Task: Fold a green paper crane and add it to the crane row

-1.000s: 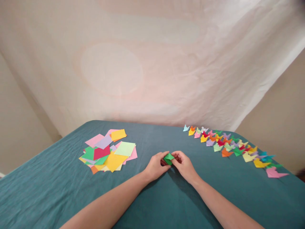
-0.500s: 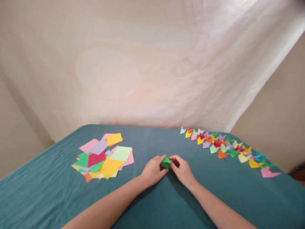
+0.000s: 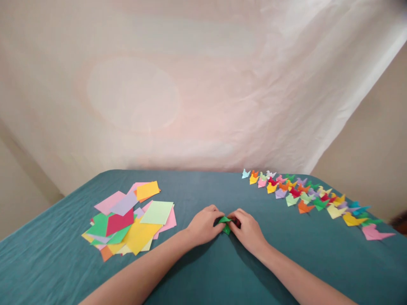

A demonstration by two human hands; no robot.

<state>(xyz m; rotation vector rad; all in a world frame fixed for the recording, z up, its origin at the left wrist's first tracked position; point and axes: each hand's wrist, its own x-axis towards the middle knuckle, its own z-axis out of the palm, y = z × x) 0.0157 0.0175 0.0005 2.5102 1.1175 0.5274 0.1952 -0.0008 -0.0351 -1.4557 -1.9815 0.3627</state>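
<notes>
A small folded piece of green paper [image 3: 226, 228] is pinched between both hands over the middle of the table. My left hand [image 3: 206, 225] grips its left side, thumb toward me and fingers behind. From the right, my right hand [image 3: 247, 231] pinches the other side with thumb and fingertips. Part of the paper is covered by the fingers, so its full shape is hidden. A narrow flap shows on top, with a pointed part below it.
A loose pile of coloured paper squares [image 3: 143, 235] lies on the left of the teal tablecloth [image 3: 197, 279]. Rows of small folded paper birds [image 3: 305, 206] stand along the right side. A pale cloth [image 3: 203, 93] hangs behind the table.
The green paper has turned in my fingers and now looks narrower, with its flap lying sideways. Both hands have shifted slightly. The whole view has moved a little closer to the table.
</notes>
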